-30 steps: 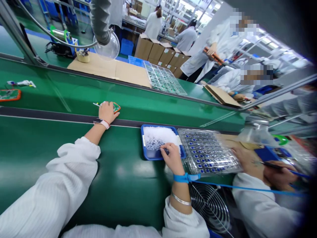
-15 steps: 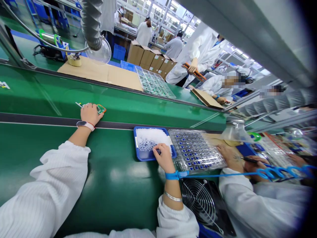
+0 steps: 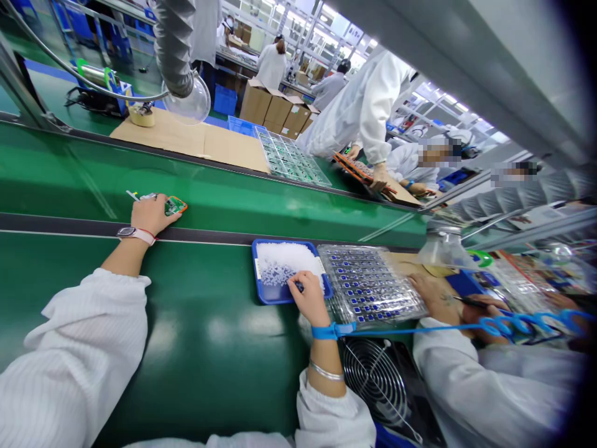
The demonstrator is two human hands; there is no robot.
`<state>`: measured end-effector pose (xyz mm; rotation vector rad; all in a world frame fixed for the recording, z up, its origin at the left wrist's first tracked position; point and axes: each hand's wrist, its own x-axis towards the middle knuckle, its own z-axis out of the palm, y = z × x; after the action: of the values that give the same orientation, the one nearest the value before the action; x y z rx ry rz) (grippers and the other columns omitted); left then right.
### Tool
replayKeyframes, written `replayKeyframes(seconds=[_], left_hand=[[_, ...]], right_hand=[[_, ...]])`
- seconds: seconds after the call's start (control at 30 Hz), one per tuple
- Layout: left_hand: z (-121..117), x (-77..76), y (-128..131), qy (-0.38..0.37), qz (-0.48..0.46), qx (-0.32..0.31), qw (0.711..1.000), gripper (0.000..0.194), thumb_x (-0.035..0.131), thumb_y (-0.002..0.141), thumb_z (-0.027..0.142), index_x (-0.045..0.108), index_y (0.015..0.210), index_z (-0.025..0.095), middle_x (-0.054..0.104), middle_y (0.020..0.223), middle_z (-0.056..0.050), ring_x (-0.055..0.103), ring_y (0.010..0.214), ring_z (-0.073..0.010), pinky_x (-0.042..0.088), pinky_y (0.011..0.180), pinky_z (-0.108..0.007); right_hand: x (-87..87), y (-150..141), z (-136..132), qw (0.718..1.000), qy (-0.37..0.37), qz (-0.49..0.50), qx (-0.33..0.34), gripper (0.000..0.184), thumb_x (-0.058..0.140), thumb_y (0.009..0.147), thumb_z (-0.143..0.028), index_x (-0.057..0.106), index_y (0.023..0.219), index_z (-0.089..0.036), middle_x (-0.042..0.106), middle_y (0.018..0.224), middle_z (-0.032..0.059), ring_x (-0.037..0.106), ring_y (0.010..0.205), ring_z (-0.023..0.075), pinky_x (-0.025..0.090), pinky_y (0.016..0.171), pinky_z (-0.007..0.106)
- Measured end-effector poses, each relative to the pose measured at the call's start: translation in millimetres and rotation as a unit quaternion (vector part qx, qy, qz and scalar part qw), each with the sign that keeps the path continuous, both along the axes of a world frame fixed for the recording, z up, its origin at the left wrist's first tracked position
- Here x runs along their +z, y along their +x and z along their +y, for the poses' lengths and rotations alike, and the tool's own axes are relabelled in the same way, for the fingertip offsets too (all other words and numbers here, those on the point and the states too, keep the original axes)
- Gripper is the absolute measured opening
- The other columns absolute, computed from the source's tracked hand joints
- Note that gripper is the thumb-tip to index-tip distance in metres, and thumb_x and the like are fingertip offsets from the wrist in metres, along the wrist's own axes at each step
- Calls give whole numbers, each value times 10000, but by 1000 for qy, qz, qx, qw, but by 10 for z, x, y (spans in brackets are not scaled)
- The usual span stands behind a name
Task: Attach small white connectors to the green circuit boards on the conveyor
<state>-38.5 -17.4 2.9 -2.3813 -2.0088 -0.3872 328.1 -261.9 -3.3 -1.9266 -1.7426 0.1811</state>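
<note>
My right hand [image 3: 310, 300] is down in a shallow blue plastic tray [image 3: 264, 292], its thumb and fingertips pinched together on a small dark blue part [image 3: 299, 287]. Around them lies a heap of white granules [image 3: 284, 256] flecked with blue pieces. A blue anti-static wrist strap [image 3: 332, 331] circles my right wrist, with a thin silver bangle [image 3: 325, 371] just below it.

Well left of the blue tray, my left hand [image 3: 152, 214] curls over a green circuit board with an orange edge [image 3: 176, 206], fingers together on it. A thin white stick [image 3: 133, 196] pokes out past the hand, and a pink-strapped smartwatch [image 3: 134, 234] sits on my left wrist.

Both hands rest over a green conveyor belt [image 3: 209, 317], with a black rail [image 3: 84, 227] beside my left hand. Just right of the blue tray, touching it, lies a clear plastic blister tray of blue-dotted parts [image 3: 370, 283]. Beyond that, a co-worker's hand [image 3: 431, 292] rests near a black pen [image 3: 471, 302]. A round metal fan guard [image 3: 373, 379] sits below the blister tray.
</note>
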Motion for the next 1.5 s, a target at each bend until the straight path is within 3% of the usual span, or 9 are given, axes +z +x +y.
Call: replayKeyframes(seconds=[0.37, 0.63, 0.83, 0.93, 1.07, 1.13, 1.2, 1.37, 1.5], left_hand=[[66, 19, -329, 1, 17, 47, 999, 566, 576, 750, 577, 481, 1106, 147, 629, 971, -119, 580, 905, -300, 415, 745, -319], [43, 12, -649, 2, -125, 72, 989, 586, 651, 657, 597, 491, 1046, 189, 669, 1004, -71, 613, 926, -267, 433, 757, -304], [48, 1, -850, 57, -122, 110, 985, 591, 651, 630, 568, 502, 1037, 167, 633, 1021, -111, 583, 963, -291, 425, 819, -334], [78, 11, -937, 87, -183, 142, 969, 577, 651, 630, 570, 503, 1019, 170, 629, 1035, -99, 585, 974, -268, 431, 841, -328], [33, 71, -946, 98, -331, 170, 923, 533, 646, 664, 541, 488, 1015, 171, 642, 1002, -72, 621, 884, -195, 467, 802, -293], [-102, 119, -855, 101, -372, 132, 913, 520, 653, 671, 516, 482, 1018, 167, 643, 997, -68, 622, 868, -183, 476, 788, -290], [-329, 162, -699, 106, -374, 43, 921, 511, 668, 669, 503, 491, 1009, 165, 640, 1011, -67, 614, 890, -190, 473, 802, -302], [-1013, 150, -224, 37, -222, -229, 947, 535, 686, 668, 543, 542, 1051, 198, 623, 1074, -92, 574, 980, -248, 426, 876, -365], [-1152, 98, -107, -46, -158, -349, 923, 570, 658, 692, 579, 540, 1115, 216, 612, 1121, -93, 558, 1012, -258, 405, 886, -371]], right_hand=[[23, -11, -5, 1000, -2, 11, -4, 135, 491, 828, -257, 576, 745, -191, 561, 841, 68, 506, 858, 219, 402, 814, 385], [-31, 72, 19, 1000, 2, 13, 27, 180, 497, 828, -318, 592, 741, -192, 585, 817, 76, 528, 834, 228, 406, 789, 397], [-83, 144, 48, 999, 2, 0, 43, 227, 495, 818, -378, 599, 734, -193, 596, 803, 78, 540, 821, 235, 412, 780, 403], [-69, 134, 42, 999, 3, -6, 44, 236, 490, 821, -387, 598, 735, -195, 600, 804, 80, 546, 820, 234, 416, 776, 401], [-49, 114, 40, 999, 3, -7, 45, 234, 485, 828, -386, 595, 741, -199, 604, 806, 77, 550, 826, 232, 419, 783, 398], [-47, 111, 44, 999, 1, -7, 45, 234, 482, 829, -386, 592, 741, -200, 606, 805, 77, 553, 826, 234, 421, 780, 397], [-51, 115, 48, 999, 1, -8, 47, 237, 477, 830, -391, 589, 740, -202, 610, 804, 78, 555, 823, 235, 423, 772, 395], [-84, 150, 64, 999, 4, -17, 51, 262, 475, 819, -415, 592, 719, -203, 617, 775, 83, 558, 790, 240, 426, 749, 398], [-107, 186, 79, 998, -1, -17, 56, 268, 483, 806, -422, 612, 726, -202, 627, 774, 87, 569, 783, 244, 436, 745, 402]])
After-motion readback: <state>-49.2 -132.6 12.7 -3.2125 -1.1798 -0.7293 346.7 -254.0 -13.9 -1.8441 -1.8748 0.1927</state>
